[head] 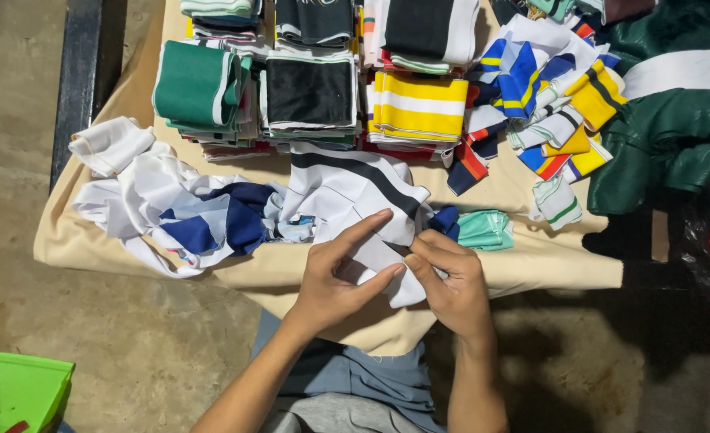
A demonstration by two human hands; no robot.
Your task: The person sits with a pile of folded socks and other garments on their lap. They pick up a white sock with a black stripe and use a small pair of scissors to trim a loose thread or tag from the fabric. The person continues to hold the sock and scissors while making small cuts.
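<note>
Hands meet at the lower middle of the frame, over the near edge of the counter, which is draped in tan cloth. The left hand and the right hand share 1 white strip of knit fabric with a dark stripe running along it. The left thumb and fingers pinch the strip from above and below, index finger stretched out along the top. The right fingers are pressed together on its end, thumb tip to fingertip, likely to keep the edge flat and lined up while it is handled.

The strip lies half on the counter; its far end trails up toward the middle of the frame, its near end hangs just past the counter edge between the 2 hands.

Just right of the hands sits a small folded teal piece. To the left, a loose heap of white and navy pieces spreads across the cloth, unsorted by the look of it. Along the top of the frame, folded stacks stand side by side: a green stack, a black stack and a yellow and white striped stack, apparently grouped by colour. At the upper right lies a jumble of blue, yellow and red striped pieces, next to a dark green garment. A bright green bin sits on the floor at the lower left.
</note>
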